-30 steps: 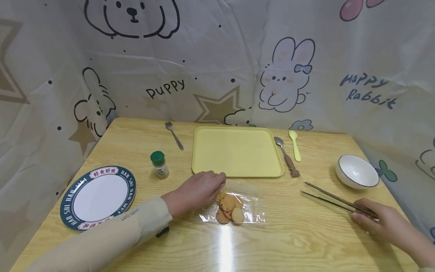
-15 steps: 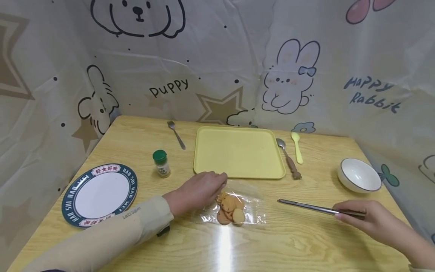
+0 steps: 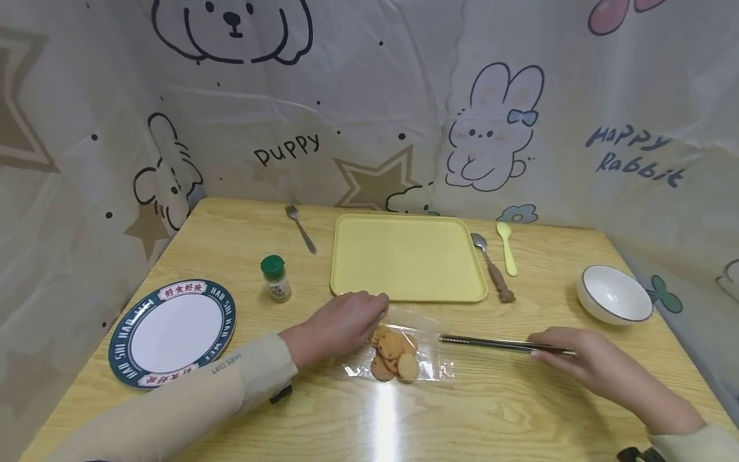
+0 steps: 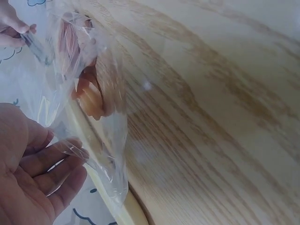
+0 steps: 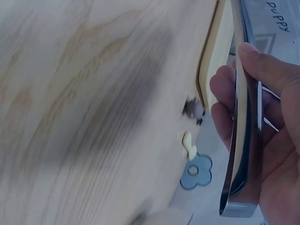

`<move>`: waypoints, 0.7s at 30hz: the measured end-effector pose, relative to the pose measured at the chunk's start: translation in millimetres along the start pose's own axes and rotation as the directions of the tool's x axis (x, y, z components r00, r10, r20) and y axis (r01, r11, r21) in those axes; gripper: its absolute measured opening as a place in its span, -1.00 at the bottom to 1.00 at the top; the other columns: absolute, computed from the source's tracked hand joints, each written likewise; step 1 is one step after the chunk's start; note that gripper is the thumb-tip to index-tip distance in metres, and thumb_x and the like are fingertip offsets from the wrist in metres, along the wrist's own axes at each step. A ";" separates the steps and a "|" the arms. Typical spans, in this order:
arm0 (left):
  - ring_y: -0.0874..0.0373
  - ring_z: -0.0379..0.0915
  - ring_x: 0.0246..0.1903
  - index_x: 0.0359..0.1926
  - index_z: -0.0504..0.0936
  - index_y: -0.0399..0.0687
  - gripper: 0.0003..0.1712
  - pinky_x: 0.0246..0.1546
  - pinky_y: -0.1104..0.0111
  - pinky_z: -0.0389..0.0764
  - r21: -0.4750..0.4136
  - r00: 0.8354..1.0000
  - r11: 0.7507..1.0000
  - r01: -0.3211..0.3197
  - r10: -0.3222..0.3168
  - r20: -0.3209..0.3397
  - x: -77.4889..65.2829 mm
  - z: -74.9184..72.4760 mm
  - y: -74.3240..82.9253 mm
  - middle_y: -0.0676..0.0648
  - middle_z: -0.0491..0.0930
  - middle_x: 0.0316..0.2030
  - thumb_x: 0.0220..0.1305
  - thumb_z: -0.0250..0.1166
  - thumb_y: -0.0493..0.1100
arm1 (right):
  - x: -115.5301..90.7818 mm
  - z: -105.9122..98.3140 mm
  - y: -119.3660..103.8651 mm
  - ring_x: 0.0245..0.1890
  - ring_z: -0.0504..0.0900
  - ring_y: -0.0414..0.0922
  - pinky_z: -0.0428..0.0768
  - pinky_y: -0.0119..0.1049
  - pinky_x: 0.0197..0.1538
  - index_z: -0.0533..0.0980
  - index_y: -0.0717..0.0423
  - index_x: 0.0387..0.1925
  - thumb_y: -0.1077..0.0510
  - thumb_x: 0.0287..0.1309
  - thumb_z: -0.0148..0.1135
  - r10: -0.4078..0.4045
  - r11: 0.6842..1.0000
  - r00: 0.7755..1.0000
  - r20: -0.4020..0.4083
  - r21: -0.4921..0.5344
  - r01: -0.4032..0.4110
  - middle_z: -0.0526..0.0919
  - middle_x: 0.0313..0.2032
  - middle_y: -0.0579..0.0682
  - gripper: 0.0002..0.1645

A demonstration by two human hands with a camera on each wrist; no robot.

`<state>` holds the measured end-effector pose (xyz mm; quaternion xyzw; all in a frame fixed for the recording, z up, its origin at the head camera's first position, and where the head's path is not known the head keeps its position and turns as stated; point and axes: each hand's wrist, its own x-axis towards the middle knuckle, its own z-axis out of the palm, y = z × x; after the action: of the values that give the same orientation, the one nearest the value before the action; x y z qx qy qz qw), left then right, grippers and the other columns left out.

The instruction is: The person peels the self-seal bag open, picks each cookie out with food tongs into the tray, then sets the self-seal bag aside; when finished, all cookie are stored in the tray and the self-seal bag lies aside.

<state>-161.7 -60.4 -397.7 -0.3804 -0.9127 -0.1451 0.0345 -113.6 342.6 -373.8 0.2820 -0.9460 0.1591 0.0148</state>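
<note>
A clear plastic bag (image 3: 430, 353) with several round cookies (image 3: 395, 350) inside lies in front of the yellow tray. My left hand (image 3: 345, 325) pinches the bag's upper left edge; in the left wrist view the thumb and fingers of the left hand (image 4: 35, 171) hold the film, and the cookies (image 4: 91, 96) show through it. Metal tongs (image 3: 491, 344) are gripped in my right hand (image 3: 583, 356), their tips at the bag's right edge; touching or apart, I cannot tell. The right wrist view shows the tongs (image 5: 255, 168) between thumb and fingers of the right hand (image 5: 281, 159).
Behind the bag is a yellow tray (image 3: 410, 256), with a brown-handled spoon (image 3: 492, 269) and a yellow spoon (image 3: 507, 249) to its right. A white bowl (image 3: 614, 295) stands far right. Leftward are a green-capped shaker (image 3: 276, 279), a fork (image 3: 301, 230) and a plate (image 3: 176, 333).
My right hand has carried the tongs leftward from beside the bowl to the bag's right edge, and the tongs' arms now look close together. The left hand keeps its hold on the bag.
</note>
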 end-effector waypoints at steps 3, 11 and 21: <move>0.27 0.28 -0.58 -0.32 0.39 0.01 -0.80 -0.59 0.48 0.31 -0.001 1.000 1.000 0.007 -0.007 0.002 -0.9 0.9 0.0 0.11 0.34 -0.63 0.50 -0.07 -0.13 | 11.0 4.6 -4.0 -0.14 0.68 -0.32 0.67 -0.31 -0.13 0.66 -0.08 -0.12 0.03 0.18 0.31 0.005 1.000 0.999 0.040 0.026 -0.006 0.75 -0.17 -0.22 -0.77; 0.27 0.28 -0.58 -0.30 0.38 0.02 -0.81 -0.59 0.49 0.32 -0.004 1.000 1.000 0.012 -0.012 0.014 -1.3 2.5 -0.8 0.11 0.33 -0.63 0.51 -0.08 -0.12 | 32.5 20.8 -10.5 -0.16 0.67 -0.33 0.67 -0.32 -0.12 0.62 0.05 -0.03 0.00 0.23 0.26 -0.040 0.987 0.994 0.099 0.159 0.023 0.74 -0.13 -0.12 -0.67; 0.27 0.28 -0.58 -0.31 0.37 0.02 -0.82 -0.59 0.48 0.33 -0.016 1.000 1.000 0.012 -0.012 0.010 -0.8 2.8 -1.6 0.11 0.34 -0.62 0.50 -0.06 -0.14 | 48.0 32.5 -18.5 -0.21 0.65 -0.33 0.64 -0.38 -0.16 0.59 0.03 -0.02 0.00 0.21 0.29 -0.155 0.959 0.978 0.138 0.258 0.115 0.72 -0.15 -0.12 -0.65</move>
<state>-162.1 -61.3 -400.9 -0.3758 -0.9140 -0.1508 0.0261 -141.9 292.5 -393.5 0.3573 -0.8953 0.2524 -0.0841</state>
